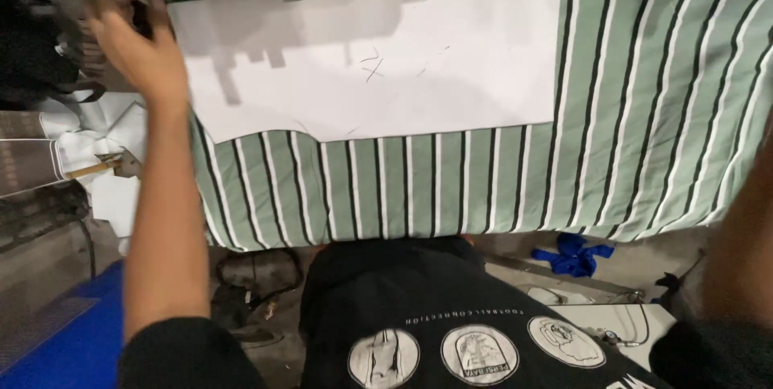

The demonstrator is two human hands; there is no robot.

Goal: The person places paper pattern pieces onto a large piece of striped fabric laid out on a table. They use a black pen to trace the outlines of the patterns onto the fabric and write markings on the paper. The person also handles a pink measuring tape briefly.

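**Striped cloth with white pattern sheet, cutting table, head view**

1. Striped fabric: green, white and black stripes, spread flat over the table and hanging over the near edge.
2. White sheet: large paper or card piece lying flat on the fabric, towards the far left of the table; faint pen marks near its middle; lower left corner cut on a slant.
3. Black shirt: the person's torso, just below the table edge, with round printed patches.
4. Left hand: arm stretched out to the far left corner, just beside the sheet's upper left edge; the fingers are blurred and curl around something dark, the grip cannot be told.
5. Right forearm: at the right border, blurred; its hand is out of view.
6. Blue mat: on the floor, lower left.
7. Blue cloth scrap: crumpled on the floor under the table edge.
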